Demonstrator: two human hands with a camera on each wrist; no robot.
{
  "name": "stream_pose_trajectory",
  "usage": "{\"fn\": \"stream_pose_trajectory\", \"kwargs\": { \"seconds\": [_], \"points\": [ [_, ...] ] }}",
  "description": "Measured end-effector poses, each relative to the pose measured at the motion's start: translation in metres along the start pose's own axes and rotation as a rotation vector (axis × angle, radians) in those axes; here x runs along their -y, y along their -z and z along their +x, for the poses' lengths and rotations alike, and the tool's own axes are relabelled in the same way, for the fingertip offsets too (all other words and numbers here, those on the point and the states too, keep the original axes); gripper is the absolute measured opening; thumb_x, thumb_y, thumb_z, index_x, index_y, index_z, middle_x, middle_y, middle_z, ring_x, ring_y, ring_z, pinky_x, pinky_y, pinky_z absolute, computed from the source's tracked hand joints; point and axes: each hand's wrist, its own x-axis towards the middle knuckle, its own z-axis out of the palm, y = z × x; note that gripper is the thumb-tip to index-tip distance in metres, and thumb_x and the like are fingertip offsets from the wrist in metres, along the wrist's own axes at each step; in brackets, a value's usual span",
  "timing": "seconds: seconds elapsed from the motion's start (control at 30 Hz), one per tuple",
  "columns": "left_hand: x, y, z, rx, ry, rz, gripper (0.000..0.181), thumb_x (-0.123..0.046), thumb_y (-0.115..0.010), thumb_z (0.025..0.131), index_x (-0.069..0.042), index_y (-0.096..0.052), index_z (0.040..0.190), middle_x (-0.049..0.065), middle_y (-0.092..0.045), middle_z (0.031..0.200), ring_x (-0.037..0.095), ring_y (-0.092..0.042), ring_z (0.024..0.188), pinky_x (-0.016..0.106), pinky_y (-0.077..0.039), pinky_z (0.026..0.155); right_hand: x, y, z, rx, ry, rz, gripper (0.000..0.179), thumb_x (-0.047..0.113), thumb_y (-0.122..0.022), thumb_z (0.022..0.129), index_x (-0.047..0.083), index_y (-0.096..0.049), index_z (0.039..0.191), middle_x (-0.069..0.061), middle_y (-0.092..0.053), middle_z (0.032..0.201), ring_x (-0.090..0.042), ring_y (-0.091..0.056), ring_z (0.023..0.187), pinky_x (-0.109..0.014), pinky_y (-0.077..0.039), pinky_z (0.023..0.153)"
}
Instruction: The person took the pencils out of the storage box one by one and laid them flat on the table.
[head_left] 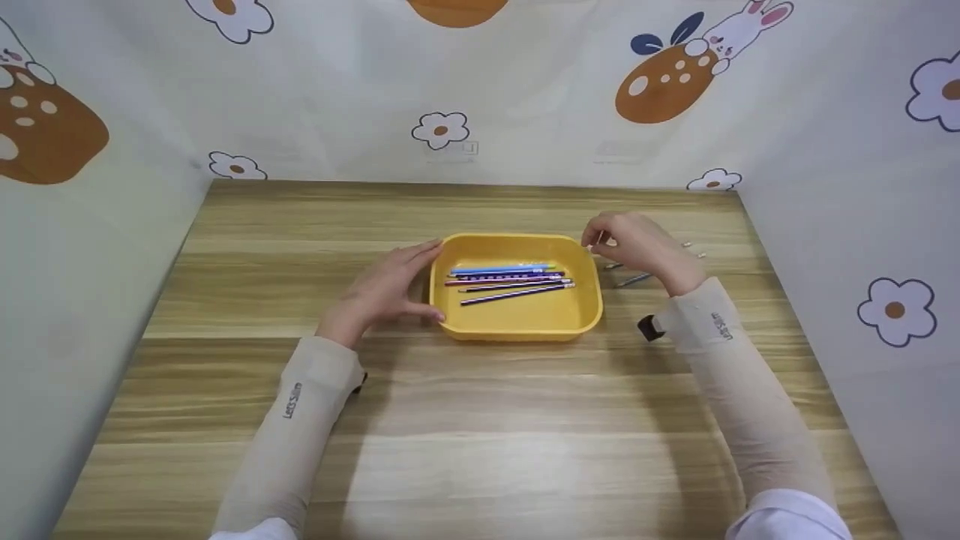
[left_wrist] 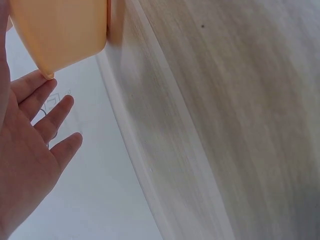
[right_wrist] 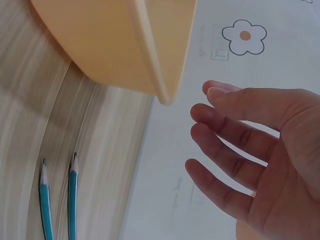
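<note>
A yellow plastic bin (head_left: 517, 330) stands on the table with several pencils (head_left: 517, 285) lying in it, mostly dark striped ones and a light blue one. My left hand (head_left: 382, 289) spans the bin's left side, thumb at the front corner and fingertips at the back corner; the left wrist view has these fingers fairly straight against the rim. Beside the back right corner hovers my right hand (head_left: 634, 240), fingers loosely bent, thumb near the index finger and nothing between them. Two sharpened teal pencils (right_wrist: 73, 200) lie on the table below it, partly hidden by the hand in the head view.
The wood-grain table (head_left: 480, 435) is bordered at the back and sides by pale sheets (head_left: 337, 97) printed with flowers and rabbits. A dark wrist strap piece (head_left: 651, 328) sticks out from the right sleeve.
</note>
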Motion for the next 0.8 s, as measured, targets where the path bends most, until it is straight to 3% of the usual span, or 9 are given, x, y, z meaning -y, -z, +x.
{"fn": "stream_pose_trajectory", "kwargs": {
  "seconds": [0.57, 0.8],
  "points": [
    [0.0, -0.001, 0.0, 0.02, 0.03, 0.001, 0.116, -0.066, -0.08, 0.068, -0.023, -0.024, 0.16, -0.006, -0.017, 0.168, 0.028, -0.022, 0.154, 0.049, -0.017, 0.129, 0.016, -0.006, 0.016, 0.06, 0.036, 0.043, 0.013, 0.006, -0.065, 0.094, 0.008, -0.074, 0.102, -0.008, -0.074, 0.103, -0.024, -0.066, 0.095, -0.043, -0.059, 0.088],
    [0.001, -0.001, 0.0, 0.002, 0.0, 0.001, 0.117, -0.067, -0.079, 0.067, -0.022, -0.025, 0.159, -0.006, -0.019, 0.168, 0.027, -0.024, 0.153, 0.048, -0.017, 0.129, 0.026, -0.008, 0.023, 0.078, 0.078, 0.024, 0.013, 0.006, -0.065, 0.094, 0.008, -0.075, 0.103, -0.008, -0.075, 0.103, -0.024, -0.067, 0.093, -0.043, -0.059, 0.087]
  ]
}}
